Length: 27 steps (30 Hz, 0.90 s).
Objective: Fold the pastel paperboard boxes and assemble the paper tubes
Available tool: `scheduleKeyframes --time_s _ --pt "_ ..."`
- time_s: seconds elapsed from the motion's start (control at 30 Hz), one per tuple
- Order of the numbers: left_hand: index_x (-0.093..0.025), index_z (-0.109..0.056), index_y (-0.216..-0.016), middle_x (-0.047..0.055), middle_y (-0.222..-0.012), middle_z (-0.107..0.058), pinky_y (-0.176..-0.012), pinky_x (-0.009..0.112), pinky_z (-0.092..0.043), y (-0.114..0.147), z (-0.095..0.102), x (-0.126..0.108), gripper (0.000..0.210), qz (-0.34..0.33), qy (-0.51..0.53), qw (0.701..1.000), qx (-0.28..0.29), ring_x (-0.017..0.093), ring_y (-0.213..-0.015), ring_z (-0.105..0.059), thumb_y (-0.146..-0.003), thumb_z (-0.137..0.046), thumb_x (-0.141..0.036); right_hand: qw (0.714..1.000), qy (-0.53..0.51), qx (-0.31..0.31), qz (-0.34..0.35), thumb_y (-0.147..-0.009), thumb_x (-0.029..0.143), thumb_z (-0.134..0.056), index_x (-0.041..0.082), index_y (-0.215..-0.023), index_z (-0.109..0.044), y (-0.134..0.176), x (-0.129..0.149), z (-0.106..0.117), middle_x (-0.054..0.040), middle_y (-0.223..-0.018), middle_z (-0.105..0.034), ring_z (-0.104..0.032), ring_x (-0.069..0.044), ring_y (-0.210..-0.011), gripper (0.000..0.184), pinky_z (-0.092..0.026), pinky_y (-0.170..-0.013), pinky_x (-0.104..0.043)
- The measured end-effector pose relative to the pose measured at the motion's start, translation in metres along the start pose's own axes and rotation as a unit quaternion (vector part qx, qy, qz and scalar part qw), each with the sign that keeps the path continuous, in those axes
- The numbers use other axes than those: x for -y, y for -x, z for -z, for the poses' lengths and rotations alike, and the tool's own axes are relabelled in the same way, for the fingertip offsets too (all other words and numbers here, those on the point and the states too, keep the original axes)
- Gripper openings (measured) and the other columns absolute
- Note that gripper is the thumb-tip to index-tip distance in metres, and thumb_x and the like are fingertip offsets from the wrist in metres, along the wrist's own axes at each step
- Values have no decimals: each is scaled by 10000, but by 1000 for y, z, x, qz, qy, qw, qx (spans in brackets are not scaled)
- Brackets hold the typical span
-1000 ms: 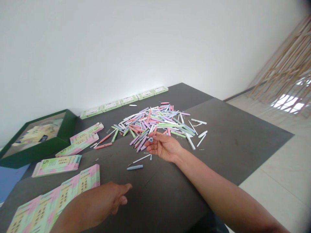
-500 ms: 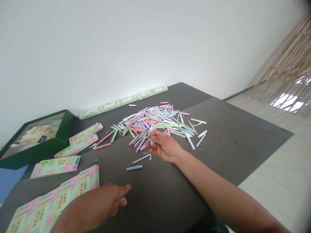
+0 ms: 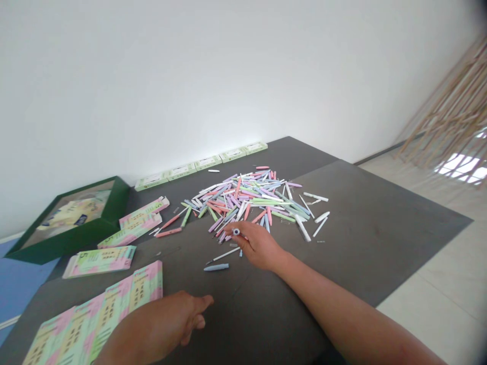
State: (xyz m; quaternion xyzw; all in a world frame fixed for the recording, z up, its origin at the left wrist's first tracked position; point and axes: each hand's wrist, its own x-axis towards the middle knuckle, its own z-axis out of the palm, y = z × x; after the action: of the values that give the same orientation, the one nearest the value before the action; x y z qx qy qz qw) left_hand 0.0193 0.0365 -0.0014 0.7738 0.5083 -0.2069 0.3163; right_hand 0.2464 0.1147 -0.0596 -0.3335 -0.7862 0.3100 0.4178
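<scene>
My right hand is at the near edge of the pen pile, its fingers closed round a light blue pen barrel. The barrel points almost straight at me, so only its round end shows. Just below that hand lie a thin white refill, a small blue tip and a loose blue barrel piece. My left hand hovers over the near table, index finger stretched out and the others loosely bent. Nothing shows in it. The stacked pastel boxes are beside it.
Flattened pastel cartons lie at the left. Behind them stands a green box with bags inside. Light green boxes line the wall. White pen parts are scattered right of the pile. The dark table ends at the right above a pale floor.
My right hand has turned the blue barrel so its end now faces me. The view has shifted slightly; my left hand keeps its pose.
</scene>
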Motion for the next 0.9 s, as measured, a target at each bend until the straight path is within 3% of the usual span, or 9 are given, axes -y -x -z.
scheduleKeyframes --time_s 0.43,0.5,0.57,0.63,0.73,0.8,0.9 --pt "-265 -540 -1247 18 -773 -692 -587 245 -432 1 1 0 426 11 -3 1000 1 187 -694 -636 -858 -386 -344 999 18 13 24 -893 188 -388 230 -1128 -559 1 -2 2 -86 -1122 -603 -530 -224 -1048 293 -383 -897 -368" --pt "-256 -544 -1244 24 -782 -692 -613 251 -443 1 1 -2 426 12 -2 1000 4 190 -707 -637 -862 -377 -344 1000 -7 10 15 -887 201 -407 228 -1088 -575 0 -2 1 -89 -1117 -602 -524 -230 -1055 263 -376 -908 -382" --pt "-234 -539 -1253 38 -805 -694 -626 258 -452 2 3 -6 440 22 -3 1000 12 201 -725 -642 -862 -366 -335 995 -101 -6 -19 -881 240 -440 227 -1056 -572 0 -2 -3 -87 -1062 -615 -555 -221 -994 219 -400 -884 -384" --pt "-217 -522 -1272 50 -829 -694 -624 266 -461 2 6 -11 457 35 -2 999 28 213 -738 -648 -856 -360 -319 958 -278 -26 -73 -864 293 -485 239 -1117 -502 -1 -2 -7 -62 -941 -636 -608 -188 -822 260 -465 -778 -365" --pt "-223 -526 -1269 69 -908 -696 -654 280 -470 3 11 -14 459 29 2 999 19 233 -801 -652 -844 -387 -325 835 -528 -5 -157 -823 317 -550 279 -1274 -302 -2 -2 -12 5 -755 -639 -607 -142 -580 516 -497 -597 -302" --pt "-234 -553 -1239 78 -987 -690 -705 293 -464 2 16 -12 438 20 -1 1000 -21 248 -865 -644 -854 -391 -367 766 -606 43 -210 -795 280 -585 289 -1296 -252 -1 -3 -16 16 -711 -647 -619 -145 -557 602 -498 -572 -289" --pt "-234 -545 -1241 71 -1005 -691 -753 289 -450 -1 24 -7 451 4 4 999 -54 250 -881 -640 -874 -371 -431 697 -651 76 -290 -794 248 -579 241 -1186 -380 -1 -6 -23 -10 -705 -672 -645 -158 -572 440 -509 -583 -301"
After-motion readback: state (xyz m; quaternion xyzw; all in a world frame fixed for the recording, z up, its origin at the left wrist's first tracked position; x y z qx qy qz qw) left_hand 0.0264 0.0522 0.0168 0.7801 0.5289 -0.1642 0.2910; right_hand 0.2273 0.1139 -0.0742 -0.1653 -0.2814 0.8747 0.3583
